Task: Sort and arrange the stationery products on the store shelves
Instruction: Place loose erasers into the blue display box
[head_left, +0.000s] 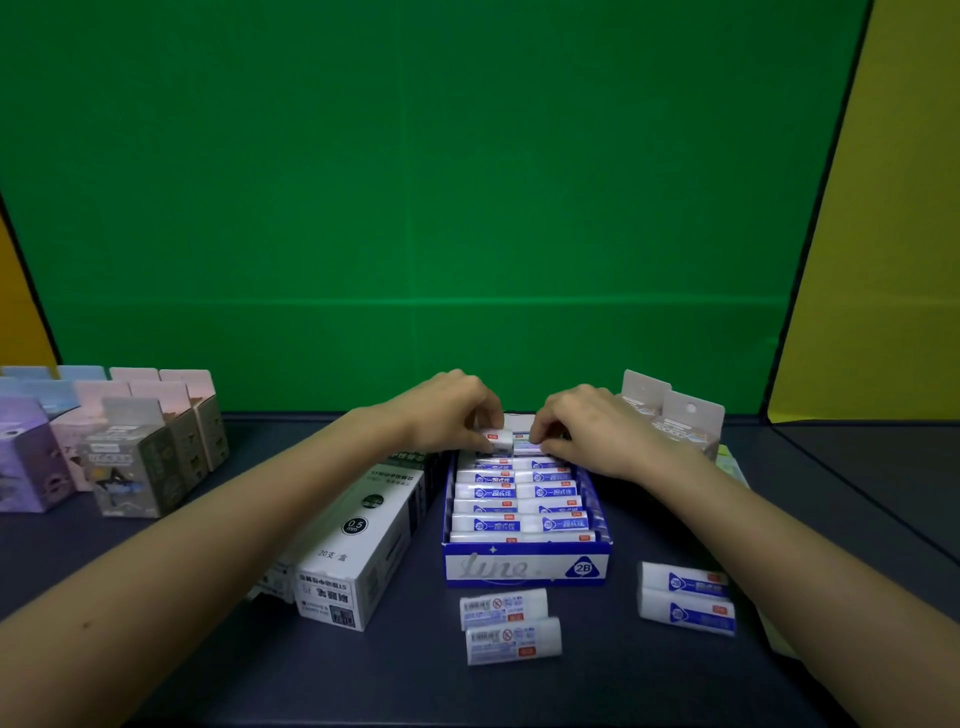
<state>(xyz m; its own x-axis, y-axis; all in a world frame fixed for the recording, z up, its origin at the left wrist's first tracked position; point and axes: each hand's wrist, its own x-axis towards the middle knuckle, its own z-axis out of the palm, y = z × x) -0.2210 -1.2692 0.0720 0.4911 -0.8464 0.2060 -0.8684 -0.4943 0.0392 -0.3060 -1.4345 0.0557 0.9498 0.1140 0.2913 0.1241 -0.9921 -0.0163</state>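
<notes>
From the head view, a blue and white display box (524, 566) of erasers is being shown at the middle of the dark counter (623, 691), its rows filled with wrapped erasers lying side by side. At the far end of the box, the left hand (447, 410) is being held with its grip pinched around a single white eraser (497, 439), raised just above the back row. The right hand (597, 431) is being rested just beside it, fingertips pressed on another eraser (527, 448) in the back row; whether that grip is clenched on it cannot be told. Two loose erasers (511, 626) are lying in front of the box, touching each other, and two more erasers (685, 597) are lying to its right. A long white pen box (358, 551) is lying just left of the display box. Pastel cartons (130, 447) are being kept together at the far left, and hang-tab packs (675, 421) are standing behind the right hand.
</notes>
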